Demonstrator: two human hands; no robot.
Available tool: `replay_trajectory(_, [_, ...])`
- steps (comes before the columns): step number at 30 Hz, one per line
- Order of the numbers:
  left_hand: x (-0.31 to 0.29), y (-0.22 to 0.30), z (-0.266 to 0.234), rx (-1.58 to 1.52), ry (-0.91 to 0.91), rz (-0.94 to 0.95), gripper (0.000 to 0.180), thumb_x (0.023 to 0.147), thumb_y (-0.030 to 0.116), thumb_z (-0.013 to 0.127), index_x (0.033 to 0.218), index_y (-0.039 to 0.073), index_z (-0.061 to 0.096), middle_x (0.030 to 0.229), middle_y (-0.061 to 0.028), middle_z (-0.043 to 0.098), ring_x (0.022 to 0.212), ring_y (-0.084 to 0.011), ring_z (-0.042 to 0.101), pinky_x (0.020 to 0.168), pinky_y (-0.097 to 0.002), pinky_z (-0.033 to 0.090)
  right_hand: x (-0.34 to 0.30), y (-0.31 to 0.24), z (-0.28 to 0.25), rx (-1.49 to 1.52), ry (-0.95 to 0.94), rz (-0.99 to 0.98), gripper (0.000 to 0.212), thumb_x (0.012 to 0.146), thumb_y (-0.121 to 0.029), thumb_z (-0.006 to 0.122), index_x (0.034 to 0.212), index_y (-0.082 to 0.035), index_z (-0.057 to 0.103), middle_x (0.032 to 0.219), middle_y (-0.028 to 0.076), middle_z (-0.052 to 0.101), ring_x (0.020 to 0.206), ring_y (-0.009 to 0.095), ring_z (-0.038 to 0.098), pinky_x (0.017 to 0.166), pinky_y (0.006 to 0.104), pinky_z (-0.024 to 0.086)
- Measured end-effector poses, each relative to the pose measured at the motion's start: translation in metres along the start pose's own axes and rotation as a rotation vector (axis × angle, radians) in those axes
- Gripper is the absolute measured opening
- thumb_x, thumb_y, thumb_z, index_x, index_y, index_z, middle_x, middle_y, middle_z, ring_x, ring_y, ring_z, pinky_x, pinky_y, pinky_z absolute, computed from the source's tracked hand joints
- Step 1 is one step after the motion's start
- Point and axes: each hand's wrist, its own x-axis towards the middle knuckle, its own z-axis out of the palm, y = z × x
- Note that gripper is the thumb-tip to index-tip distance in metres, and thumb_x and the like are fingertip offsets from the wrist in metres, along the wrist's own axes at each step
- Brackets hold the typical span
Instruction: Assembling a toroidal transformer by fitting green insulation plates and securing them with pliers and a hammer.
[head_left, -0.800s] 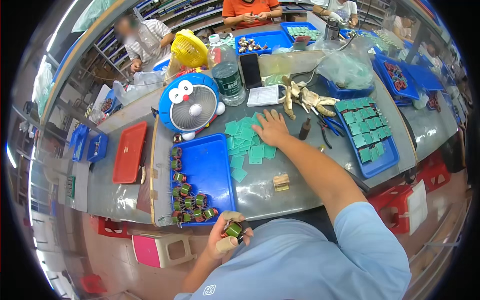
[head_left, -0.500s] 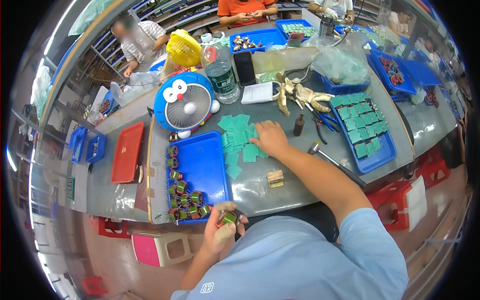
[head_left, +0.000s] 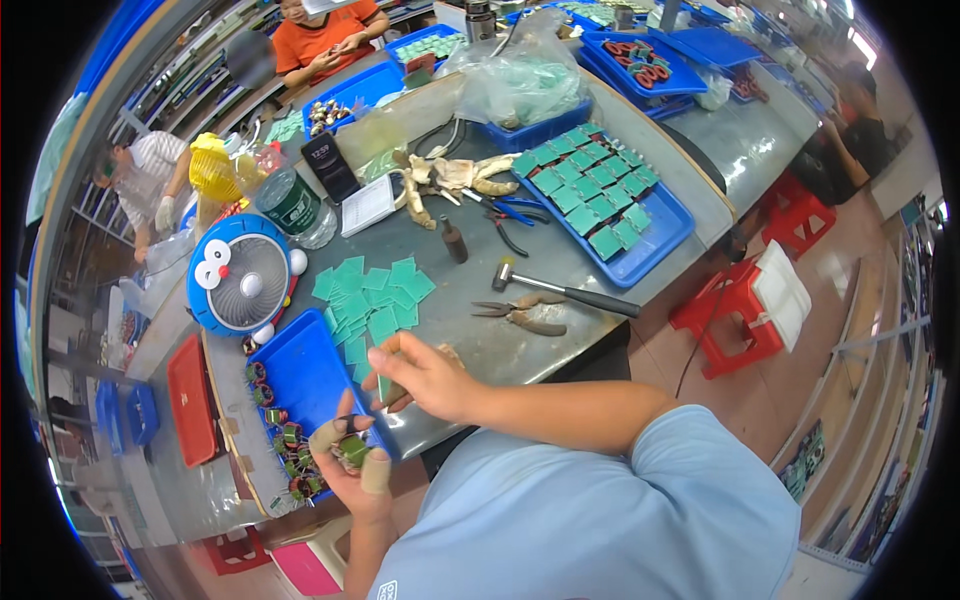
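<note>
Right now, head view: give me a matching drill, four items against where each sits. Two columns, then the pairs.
Items:
1. hammer
2. fan
3. coil
4. green squares

Places:
A. in the left hand, between the fingers
B. loose on the grey bench, right of the fan
C. flat on the bench, just above the pliers
D. at the bench's left, above the blue tray

Pairs: 1-C, 2-D, 3-A, 4-B
</note>
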Motion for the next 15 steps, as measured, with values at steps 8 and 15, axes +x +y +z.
replay_trajectory(8, [0.022, -0.009, 0.033, 0.435, -0.263, 0.121, 0.046, 0.079, 0.005, 0.084, 0.117, 0.002, 0.059, 0.121, -0.0186, 0.065, 0.112, -0.0276, 0.066, 0.097, -0.0386, 0.053, -0.039, -0.001, -0.017, 0.205, 0.094, 0.135, 0.048, 0.106, -0.05, 0.059, 0.121, -0.005, 0.053, 0.112, 0.01, 0.068, 0.098, 0.019, 0.072, 0.082, 0.0355, 0.062])
replay_trajectory(15, [0.016, -0.004, 0.035, 0.078, -0.118, -0.257, 0.051, 0.084, 0.002, 0.079, 0.128, 0.005, 0.053, 0.117, -0.011, 0.064, 0.11, -0.0163, 0.061, 0.097, -0.0326, 0.051, -0.058, 0.007, -0.025, 0.386, -0.092, 0.232, 0.043, 0.112, -0.04, 0.049, 0.14, -0.007, 0.05, 0.131, 0.012, 0.063, 0.115, 0.025, 0.069, 0.1, 0.0458, 0.057])
